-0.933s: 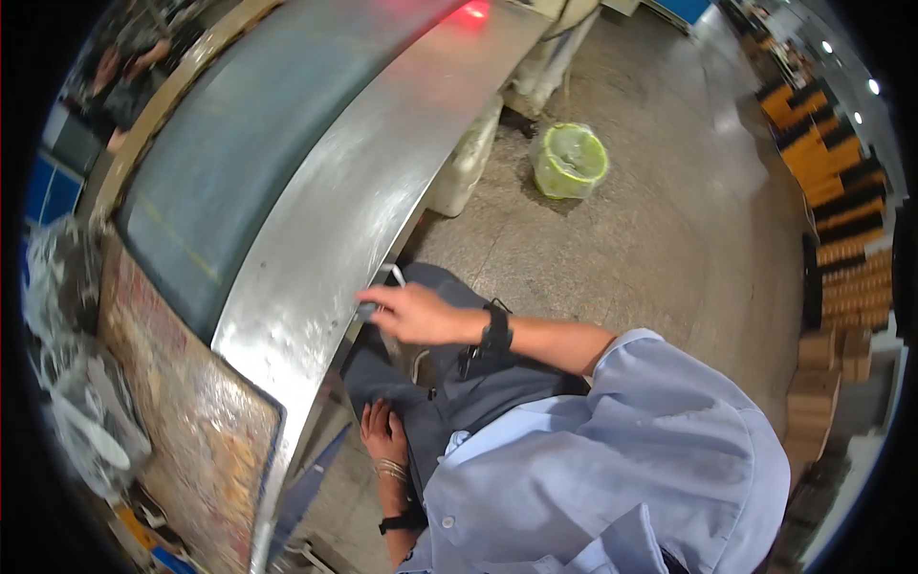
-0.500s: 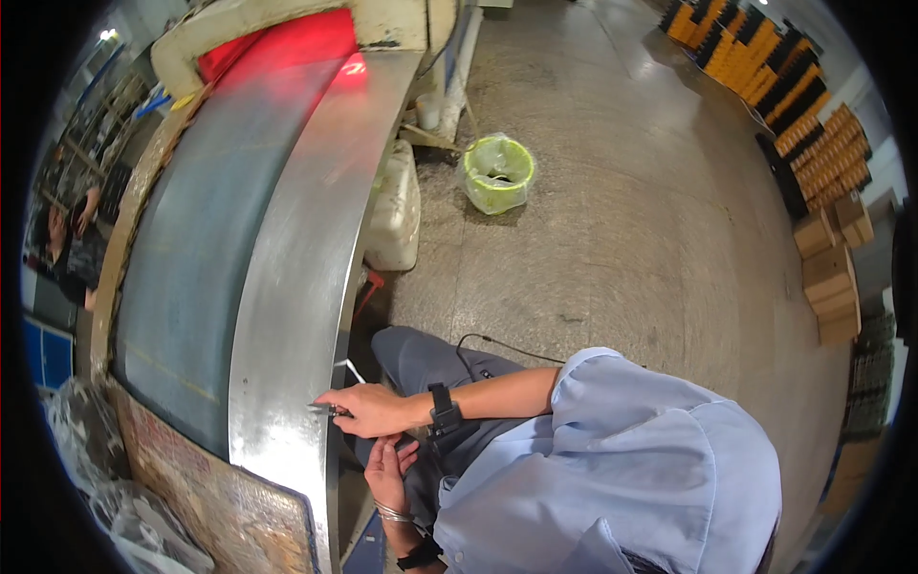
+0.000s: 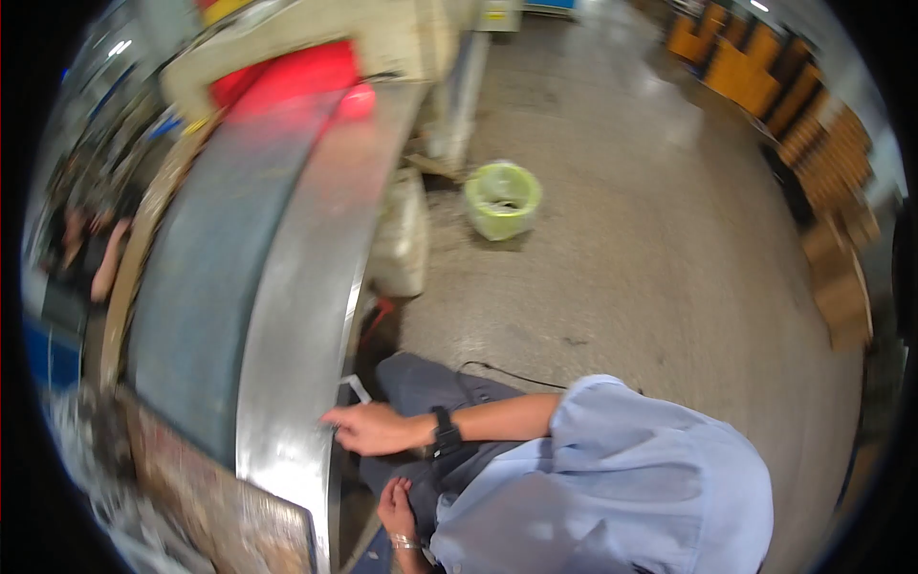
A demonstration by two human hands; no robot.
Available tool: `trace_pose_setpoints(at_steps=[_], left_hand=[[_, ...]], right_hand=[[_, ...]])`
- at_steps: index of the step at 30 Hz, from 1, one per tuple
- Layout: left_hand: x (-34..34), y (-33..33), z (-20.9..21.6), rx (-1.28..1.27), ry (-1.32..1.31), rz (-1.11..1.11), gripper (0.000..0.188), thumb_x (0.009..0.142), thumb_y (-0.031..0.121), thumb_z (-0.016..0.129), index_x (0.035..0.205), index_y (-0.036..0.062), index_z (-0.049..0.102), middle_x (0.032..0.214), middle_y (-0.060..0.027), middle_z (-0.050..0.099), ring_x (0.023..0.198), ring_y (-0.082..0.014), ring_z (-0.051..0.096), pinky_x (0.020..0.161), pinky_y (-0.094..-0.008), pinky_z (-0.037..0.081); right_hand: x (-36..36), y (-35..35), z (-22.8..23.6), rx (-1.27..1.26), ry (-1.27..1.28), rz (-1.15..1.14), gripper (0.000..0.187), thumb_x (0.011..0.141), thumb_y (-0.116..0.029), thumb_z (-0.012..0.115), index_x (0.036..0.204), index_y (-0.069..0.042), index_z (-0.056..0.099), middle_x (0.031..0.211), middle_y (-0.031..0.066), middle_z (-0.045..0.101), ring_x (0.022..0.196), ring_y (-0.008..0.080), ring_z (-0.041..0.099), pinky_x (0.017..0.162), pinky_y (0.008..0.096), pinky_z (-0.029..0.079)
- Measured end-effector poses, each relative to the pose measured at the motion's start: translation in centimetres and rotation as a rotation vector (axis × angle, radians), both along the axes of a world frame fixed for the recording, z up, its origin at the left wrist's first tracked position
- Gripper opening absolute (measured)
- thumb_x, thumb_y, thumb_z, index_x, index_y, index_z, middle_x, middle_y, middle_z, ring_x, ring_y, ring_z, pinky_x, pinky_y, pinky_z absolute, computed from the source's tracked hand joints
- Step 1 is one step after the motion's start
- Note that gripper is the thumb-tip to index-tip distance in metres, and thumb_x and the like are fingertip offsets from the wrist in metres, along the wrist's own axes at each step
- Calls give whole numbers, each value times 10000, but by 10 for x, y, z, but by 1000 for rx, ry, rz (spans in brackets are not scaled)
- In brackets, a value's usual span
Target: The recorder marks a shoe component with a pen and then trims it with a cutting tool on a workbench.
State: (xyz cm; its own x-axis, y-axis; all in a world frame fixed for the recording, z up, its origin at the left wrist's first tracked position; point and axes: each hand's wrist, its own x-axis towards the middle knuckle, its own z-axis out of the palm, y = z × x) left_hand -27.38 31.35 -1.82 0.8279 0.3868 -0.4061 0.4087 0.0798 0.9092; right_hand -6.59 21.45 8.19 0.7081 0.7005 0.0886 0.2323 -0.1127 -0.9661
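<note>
Over the near edge of a bare metal side plate (image 3: 296, 316), my right hand (image 3: 373, 429), with a black band on its wrist, has its fingers closed. They pinch a small dark tool with a metal tip, which is blurred now and plainer in the earlier frame. Beside this hand a narrow white strip (image 3: 357, 387) sticks out at the plate's edge. My left hand (image 3: 397, 507), a bracelet on its wrist, is lower down near my lap, apart from the plate. Its fingers are curled, and what they hold, if anything, is too blurred to make out.
A grey conveyor belt (image 3: 196, 306) runs beside the plate into a cream machine housing (image 3: 402, 43) lit red inside. On the floor stand a lined green bin (image 3: 503, 201) and a whitish jug (image 3: 406, 239). Cartons (image 3: 837, 287) are at right; another person (image 3: 91, 253) is beyond the belt.
My left hand has moved down, away from my right hand, and its fingers have curled in more. My right hand stays at the plate's edge. The whole view has shifted slightly.
</note>
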Motion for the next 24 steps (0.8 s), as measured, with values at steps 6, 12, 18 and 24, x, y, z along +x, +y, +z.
trace_pose_setpoints(at_steps=[6,12,18,24], left_hand=[[5,-24,11,17,-40,11,277,933,163,502,1102,-46,568,1012,-118,653,941,-166,621,861,-269,470],[-3,-41,-16,4,-25,8,268,915,84,516,1149,-46,533,1040,-108,632,970,-150,601,873,-265,468],[-14,-43,-12,-218,-77,195,261,889,68,559,1134,-24,555,989,-54,628,918,-115,596,839,-245,473],[-3,-26,-6,-75,-116,366,200,889,82,541,1072,19,595,809,-7,587,700,-91,559,654,-241,479]], right_hand=[[0,-20,-11,8,21,-89,370,851,-157,577,1192,-23,526,643,63,577,568,81,531,520,261,440],[1,-14,-2,-58,135,83,345,835,-115,574,1152,15,540,711,39,583,646,77,541,602,248,456],[-10,-6,-17,-101,125,215,376,838,-130,566,1179,21,516,707,63,594,639,110,566,615,261,467],[-10,4,-20,-176,63,233,330,853,-130,534,1143,28,526,703,94,602,651,125,579,605,281,471]])
